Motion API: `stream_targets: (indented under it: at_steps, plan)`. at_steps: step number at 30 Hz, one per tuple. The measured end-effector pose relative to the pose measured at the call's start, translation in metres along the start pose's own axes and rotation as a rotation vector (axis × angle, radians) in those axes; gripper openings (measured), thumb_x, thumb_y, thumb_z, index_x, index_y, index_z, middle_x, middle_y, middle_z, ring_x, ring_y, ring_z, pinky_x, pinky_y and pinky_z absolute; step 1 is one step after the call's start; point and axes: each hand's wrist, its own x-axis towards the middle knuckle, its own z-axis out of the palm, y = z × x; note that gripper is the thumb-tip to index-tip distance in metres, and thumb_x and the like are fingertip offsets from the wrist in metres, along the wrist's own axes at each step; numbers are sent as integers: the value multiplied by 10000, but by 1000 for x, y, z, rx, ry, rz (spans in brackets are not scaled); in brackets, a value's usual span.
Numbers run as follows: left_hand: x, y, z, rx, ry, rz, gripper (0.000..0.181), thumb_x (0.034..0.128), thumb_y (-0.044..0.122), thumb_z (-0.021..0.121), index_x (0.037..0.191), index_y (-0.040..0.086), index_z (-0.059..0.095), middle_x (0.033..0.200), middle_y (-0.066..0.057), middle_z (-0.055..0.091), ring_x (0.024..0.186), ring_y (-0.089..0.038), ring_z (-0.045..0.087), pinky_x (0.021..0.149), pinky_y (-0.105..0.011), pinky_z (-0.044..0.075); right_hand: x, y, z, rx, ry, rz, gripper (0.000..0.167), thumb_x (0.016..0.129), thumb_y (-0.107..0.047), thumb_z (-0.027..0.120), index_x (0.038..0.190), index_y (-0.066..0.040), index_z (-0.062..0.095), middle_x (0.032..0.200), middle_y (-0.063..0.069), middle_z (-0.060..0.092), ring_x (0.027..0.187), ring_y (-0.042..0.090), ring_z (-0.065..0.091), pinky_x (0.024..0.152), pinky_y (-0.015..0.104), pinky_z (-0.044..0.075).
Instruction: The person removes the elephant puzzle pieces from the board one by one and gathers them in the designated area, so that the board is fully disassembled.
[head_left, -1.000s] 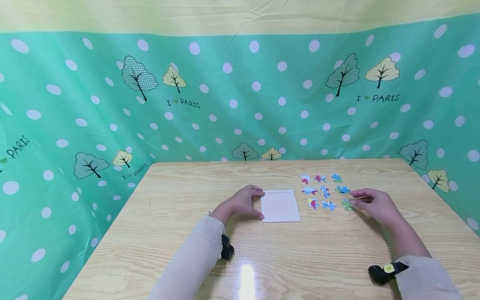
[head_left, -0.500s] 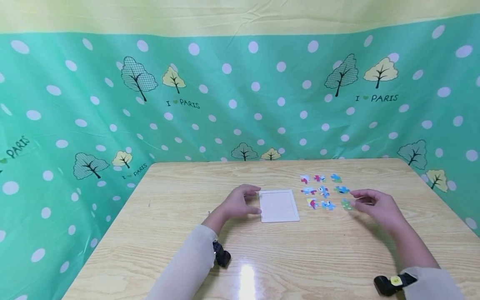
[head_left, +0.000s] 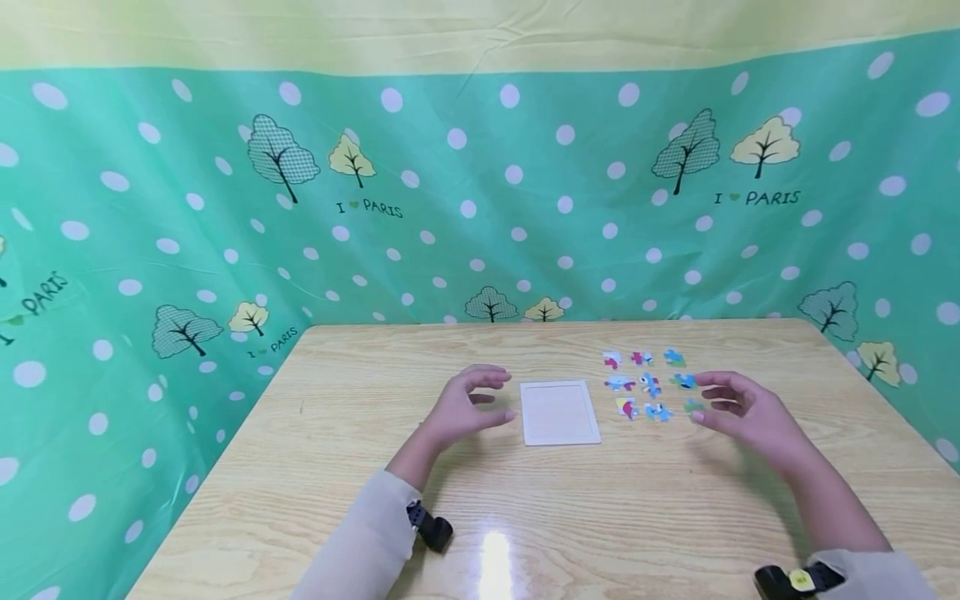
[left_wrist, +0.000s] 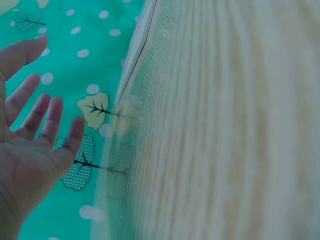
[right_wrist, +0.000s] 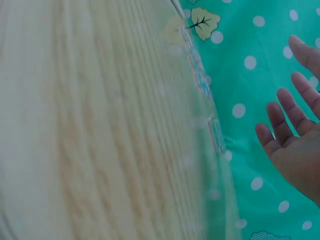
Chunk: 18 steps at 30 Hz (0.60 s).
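A square white puzzle frame [head_left: 559,413] with a raised rim lies flat on the table. Just left of it, apart from it, my left hand [head_left: 463,408] hovers with fingers spread and nothing held; the left wrist view shows the same bare palm [left_wrist: 30,160]. To the frame's right, colourful jigsaw pieces [head_left: 649,384] lie in three loose rows. My right hand [head_left: 750,414] is at the right edge of these pieces, partly covering a green piece [head_left: 692,407]. Its fingers are loosely bent, and the right wrist view shows the palm [right_wrist: 300,155] holding nothing.
The wooden table [head_left: 360,375] carries the frame and pieces. A green dotted curtain [head_left: 420,192] with tree prints hangs behind it and along both sides. Each wrist wears a small black camera [head_left: 431,528].
My left hand has drawn away leftward from the frame's left edge, its fingers opening. My right hand has shifted slightly and its fingers have spread. The frame and pieces look unmoved.
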Motion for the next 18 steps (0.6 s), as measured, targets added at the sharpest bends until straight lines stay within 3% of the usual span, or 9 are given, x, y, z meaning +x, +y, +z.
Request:
stream_targets:
  at_steps: [6,15,17,18]
  plan:
    - [-9,5,-3,-21,40,35,525,819,50,848,1286,-79,645,1429,-214,542,1262,-373,563,1038,-473,507,-3,-7,1,-27,38,-78,587,966,-184,762,1447,13,489,1371,163,518,1162,62,471,873,75,406]
    - [-23,13,-16,-63,67,31,507,823,13,832,1292,-56,651,1468,-225,497,1298,-336,532,1063,-496,479,-7,-14,-1,-3,31,-130,619,961,-148,760,1484,-9,460,1420,113,491,1209,-18,421,915,12,310]
    - [-26,14,-20,-59,73,41,508,829,12,827,1298,-55,645,1471,-211,495,1312,-324,525,1062,-499,478,-8,-16,-2,2,16,-136,629,961,-133,756,1491,-2,445,1441,116,482,1240,31,428,937,5,296]
    - [-28,14,-22,-59,75,51,506,833,9,821,1300,-60,639,1471,-207,494,1318,-324,521,1061,-502,477,-8,-17,-3,7,5,-133,641,961,-126,753,1499,7,431,1458,140,470,1290,100,430,1033,68,309]
